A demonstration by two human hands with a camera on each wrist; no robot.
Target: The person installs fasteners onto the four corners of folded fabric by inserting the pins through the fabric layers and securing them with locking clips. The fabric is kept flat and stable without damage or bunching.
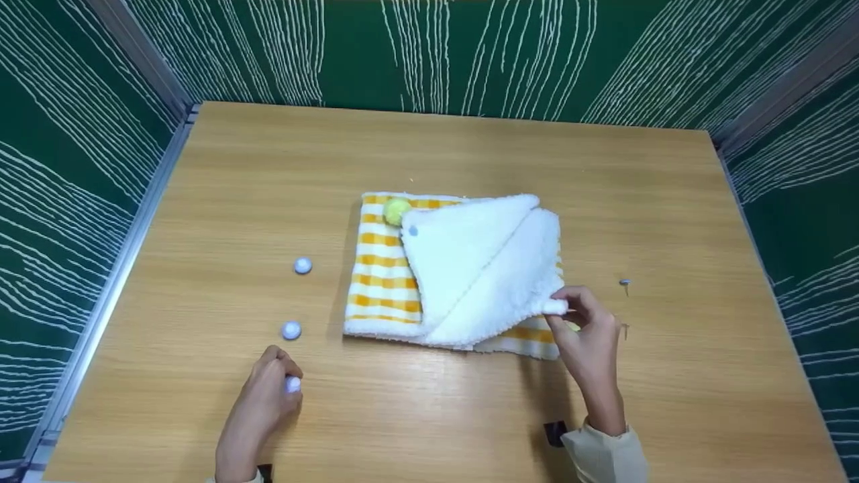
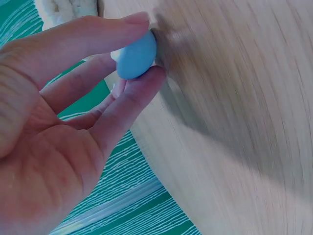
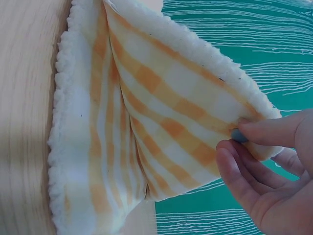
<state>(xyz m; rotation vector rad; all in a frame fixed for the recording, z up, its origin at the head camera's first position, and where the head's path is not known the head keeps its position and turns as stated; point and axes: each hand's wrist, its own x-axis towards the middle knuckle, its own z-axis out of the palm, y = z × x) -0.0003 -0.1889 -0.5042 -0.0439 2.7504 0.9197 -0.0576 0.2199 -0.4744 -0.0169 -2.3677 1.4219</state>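
A folded fleece blanket [image 1: 480, 268], white and fluffy on one face and yellow-and-white checked on the other, lies mid-table. My right hand [image 1: 587, 332] pinches its raised right corner, and the right wrist view shows a small grey-blue disc [image 3: 239, 135] between thumb and fingers against the checked side [image 3: 171, 117]. Low over the table at the left, my left hand [image 1: 262, 402] holds a small round pale-blue cap [image 2: 138, 56] between thumb and fingertips. Two similar caps, a nearer one [image 1: 290, 330] and a farther one [image 1: 302, 265], rest beyond that hand.
A yellow-green fuzzy ball [image 1: 396, 211] sits at the blanket's far left corner, near a blue dot [image 1: 413, 231] on the fleece. Right of the blanket lie a small blue-headed pin [image 1: 625, 282] and another thin pin [image 1: 626, 330]. Green white-streaked panels [image 1: 356, 54] border the table.
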